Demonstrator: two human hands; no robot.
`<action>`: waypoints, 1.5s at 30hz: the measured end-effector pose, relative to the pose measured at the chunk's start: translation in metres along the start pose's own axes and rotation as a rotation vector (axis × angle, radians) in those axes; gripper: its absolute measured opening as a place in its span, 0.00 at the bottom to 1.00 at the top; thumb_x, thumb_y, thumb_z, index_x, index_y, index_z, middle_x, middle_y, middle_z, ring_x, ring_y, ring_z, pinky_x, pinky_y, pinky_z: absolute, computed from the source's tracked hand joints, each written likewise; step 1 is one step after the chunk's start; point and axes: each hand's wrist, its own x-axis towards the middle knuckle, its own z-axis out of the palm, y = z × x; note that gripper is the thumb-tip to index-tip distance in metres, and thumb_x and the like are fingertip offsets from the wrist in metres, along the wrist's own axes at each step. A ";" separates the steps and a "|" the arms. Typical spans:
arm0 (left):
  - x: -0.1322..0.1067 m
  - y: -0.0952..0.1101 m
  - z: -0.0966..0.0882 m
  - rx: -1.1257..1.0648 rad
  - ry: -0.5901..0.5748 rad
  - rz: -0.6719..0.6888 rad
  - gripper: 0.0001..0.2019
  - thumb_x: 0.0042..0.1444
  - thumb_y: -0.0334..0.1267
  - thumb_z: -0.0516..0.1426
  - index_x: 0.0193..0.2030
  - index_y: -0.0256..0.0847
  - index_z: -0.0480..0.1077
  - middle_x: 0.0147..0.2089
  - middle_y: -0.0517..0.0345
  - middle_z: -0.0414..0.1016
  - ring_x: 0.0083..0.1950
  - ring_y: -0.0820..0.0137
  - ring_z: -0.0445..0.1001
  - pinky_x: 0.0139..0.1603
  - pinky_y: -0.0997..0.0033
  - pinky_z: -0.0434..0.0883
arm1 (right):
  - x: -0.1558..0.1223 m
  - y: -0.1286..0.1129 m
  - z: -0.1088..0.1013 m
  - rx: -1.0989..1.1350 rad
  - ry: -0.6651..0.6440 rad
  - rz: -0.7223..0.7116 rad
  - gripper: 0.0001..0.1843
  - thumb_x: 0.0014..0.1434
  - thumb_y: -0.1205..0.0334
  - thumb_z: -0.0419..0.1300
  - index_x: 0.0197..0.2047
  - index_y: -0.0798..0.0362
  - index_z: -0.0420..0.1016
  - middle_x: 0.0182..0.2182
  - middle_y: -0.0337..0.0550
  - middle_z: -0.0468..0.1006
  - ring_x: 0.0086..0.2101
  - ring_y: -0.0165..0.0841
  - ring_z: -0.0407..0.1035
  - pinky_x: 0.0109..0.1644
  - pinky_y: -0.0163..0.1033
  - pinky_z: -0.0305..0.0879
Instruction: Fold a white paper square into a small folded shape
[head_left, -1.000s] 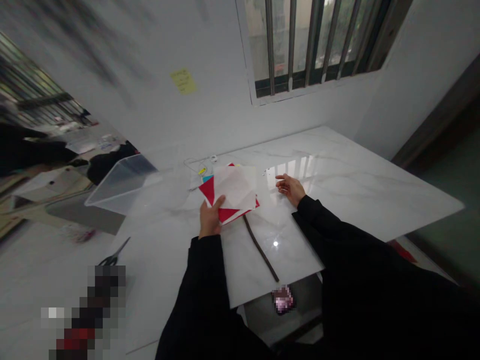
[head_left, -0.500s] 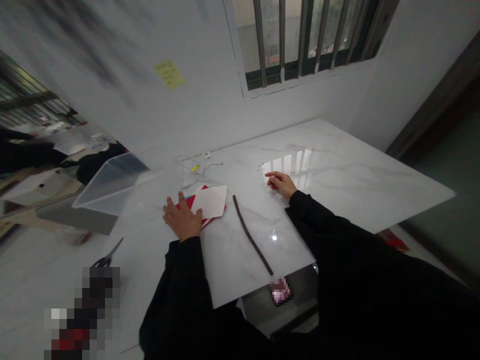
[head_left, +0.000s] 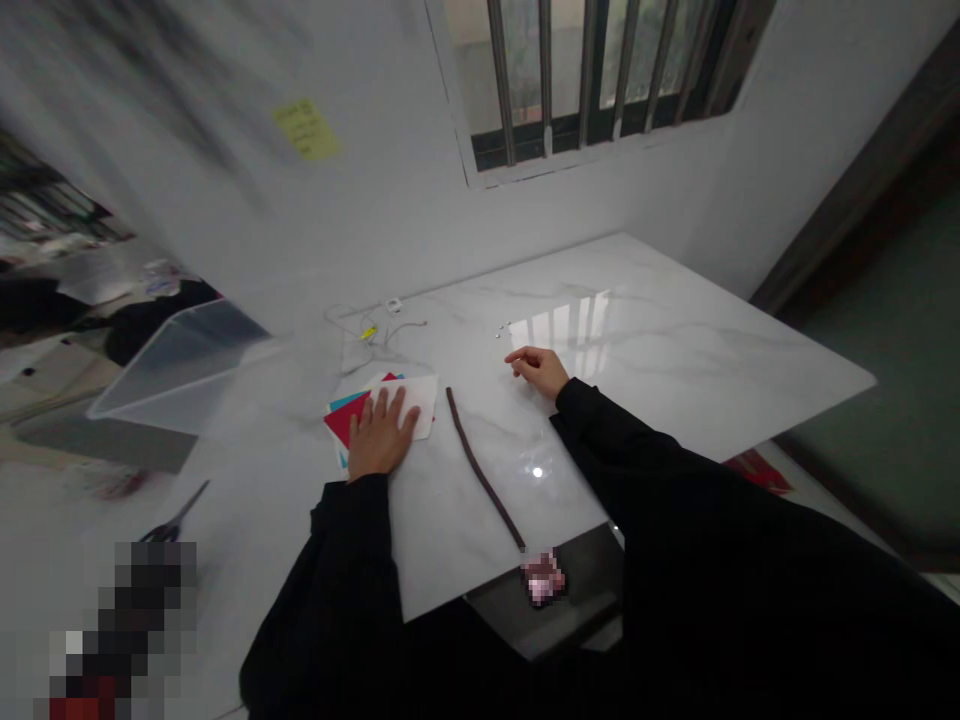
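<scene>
Your left hand point(head_left: 381, 435) lies open and flat on the stack of red, teal and white paper point(head_left: 418, 405) (just left of the dark stick point(head_left: 474, 462)); your right hand point(head_left: 536, 371) curls loosely, empty, over the marble desk point(head_left: 675, 340).

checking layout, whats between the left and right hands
In the head view, a thin dark brown stick lies on the marble tabletop between the left hand and the right hand, just past the white paper.

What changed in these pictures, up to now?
The left hand lowered the stack of red, teal and white paper from a lifted, tilted position onto the table and now lies flat on it, fingers spread. The right hand stayed curled over the marble table; the dark stick stayed put.
</scene>
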 end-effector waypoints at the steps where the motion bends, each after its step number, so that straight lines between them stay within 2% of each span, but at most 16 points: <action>1: -0.001 0.001 -0.001 0.014 -0.003 -0.006 0.36 0.74 0.57 0.41 0.83 0.45 0.51 0.85 0.47 0.46 0.84 0.46 0.46 0.80 0.36 0.48 | -0.001 -0.001 0.000 -0.006 -0.005 -0.003 0.14 0.53 0.57 0.64 0.39 0.55 0.84 0.23 0.38 0.78 0.24 0.27 0.63 0.30 0.35 0.57; 7: -0.005 0.006 -0.004 0.027 0.002 -0.016 0.36 0.74 0.58 0.41 0.83 0.46 0.51 0.84 0.47 0.47 0.84 0.46 0.48 0.80 0.36 0.49 | -0.002 -0.001 -0.002 0.007 0.027 0.013 0.13 0.53 0.59 0.63 0.39 0.55 0.84 0.23 0.38 0.77 0.23 0.27 0.62 0.30 0.35 0.56; 14: -0.002 0.007 -0.005 0.005 -0.030 -0.028 0.41 0.71 0.64 0.42 0.83 0.44 0.50 0.85 0.48 0.45 0.84 0.43 0.45 0.80 0.35 0.47 | 0.003 0.005 -0.006 0.002 0.048 -0.018 0.13 0.53 0.59 0.63 0.38 0.55 0.83 0.23 0.37 0.76 0.22 0.26 0.61 0.28 0.34 0.54; 19: 0.000 0.006 -0.002 0.006 0.002 -0.019 0.39 0.72 0.62 0.44 0.83 0.45 0.53 0.85 0.47 0.47 0.84 0.42 0.47 0.79 0.34 0.49 | 0.003 0.004 -0.009 -0.037 0.022 -0.042 0.12 0.53 0.60 0.63 0.39 0.55 0.84 0.22 0.38 0.76 0.24 0.28 0.63 0.30 0.35 0.57; 31: -0.005 0.012 -0.005 -0.044 0.046 0.005 0.36 0.72 0.59 0.46 0.80 0.42 0.59 0.83 0.44 0.53 0.82 0.43 0.51 0.79 0.34 0.51 | 0.002 -0.001 -0.011 -0.071 0.043 -0.040 0.11 0.53 0.62 0.63 0.38 0.56 0.83 0.22 0.37 0.76 0.23 0.27 0.61 0.29 0.35 0.54; 37: -0.002 0.008 -0.001 -0.061 0.105 0.019 0.34 0.73 0.56 0.46 0.78 0.40 0.63 0.80 0.42 0.59 0.80 0.47 0.56 0.79 0.41 0.54 | 0.004 0.006 -0.013 -0.024 0.056 -0.053 0.12 0.52 0.60 0.63 0.38 0.56 0.83 0.22 0.37 0.75 0.21 0.25 0.57 0.27 0.35 0.52; 41: 0.004 0.004 0.002 -0.056 0.137 0.034 0.34 0.71 0.56 0.48 0.76 0.39 0.64 0.79 0.42 0.62 0.78 0.46 0.60 0.77 0.43 0.56 | 0.004 0.005 -0.012 -0.013 0.061 -0.047 0.11 0.52 0.61 0.63 0.37 0.56 0.83 0.22 0.37 0.75 0.21 0.26 0.58 0.27 0.35 0.53; 45: 0.005 0.004 0.001 -0.030 0.139 0.028 0.33 0.71 0.55 0.48 0.75 0.40 0.65 0.79 0.42 0.62 0.79 0.48 0.59 0.78 0.44 0.54 | 0.005 0.002 -0.011 0.014 0.054 -0.019 0.10 0.52 0.62 0.63 0.37 0.56 0.82 0.21 0.36 0.75 0.21 0.25 0.58 0.27 0.34 0.54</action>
